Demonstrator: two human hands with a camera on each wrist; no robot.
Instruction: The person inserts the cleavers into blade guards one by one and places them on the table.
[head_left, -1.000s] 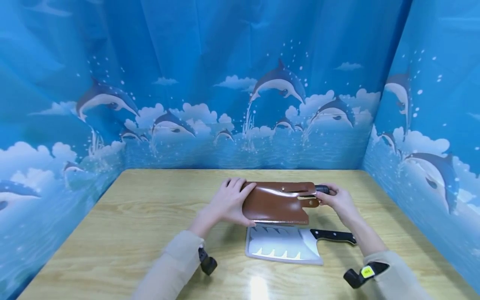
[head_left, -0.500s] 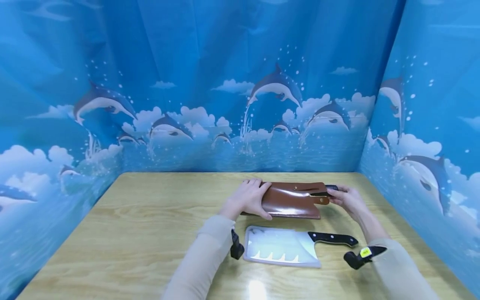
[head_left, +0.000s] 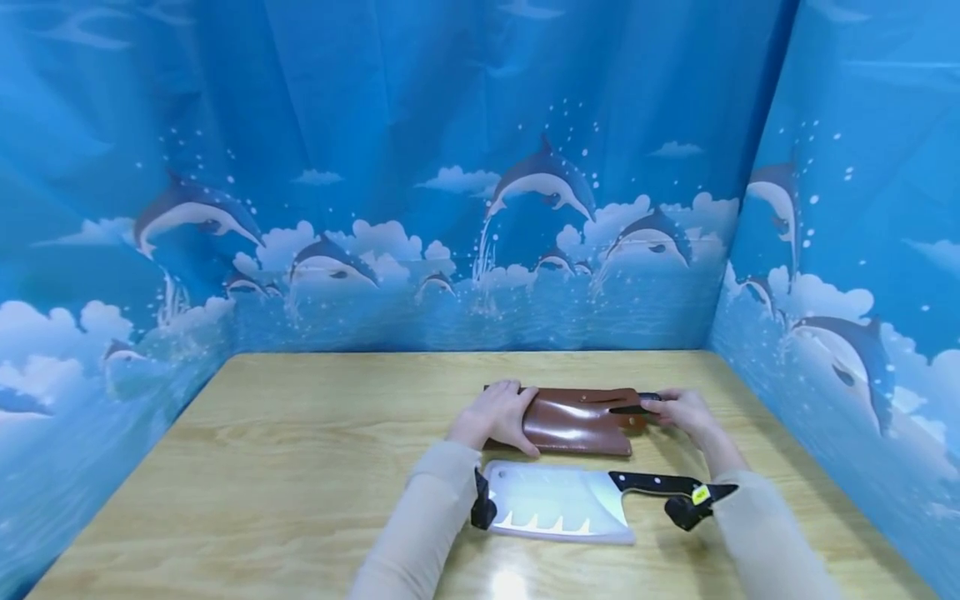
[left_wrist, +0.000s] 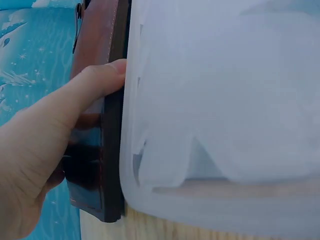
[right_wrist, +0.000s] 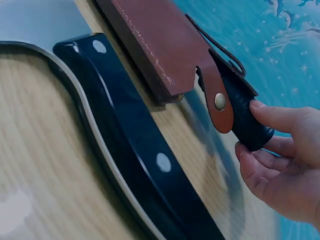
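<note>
A brown leather knife sheath [head_left: 577,425] lies crosswise near the back of the table, with a black handle [right_wrist: 250,117] sticking out of its right end. My left hand [head_left: 501,417] holds the sheath near its left end, the thumb [left_wrist: 107,77] along its near edge. My right hand [head_left: 686,415] pinches the end of the black handle between thumb and fingers. The sheath's strap [right_wrist: 216,95] with its metal snap hangs beside the handle. The blade inside is hidden. In front lies a cleaver [head_left: 558,500] in a translucent blade guard, its riveted black handle [right_wrist: 135,130] pointing right.
The wooden table [head_left: 300,467] extends left and in front of the cleaver. A blue dolphin-print curtain [head_left: 375,208] stands around the back and sides. Black wrist cameras on both sleeves hang close to the cleaver.
The left hand has shifted right along the sheath. The sheath has moved away from the cleaver's back edge, leaving a small gap. The right hand keeps its pinch on the handle.
</note>
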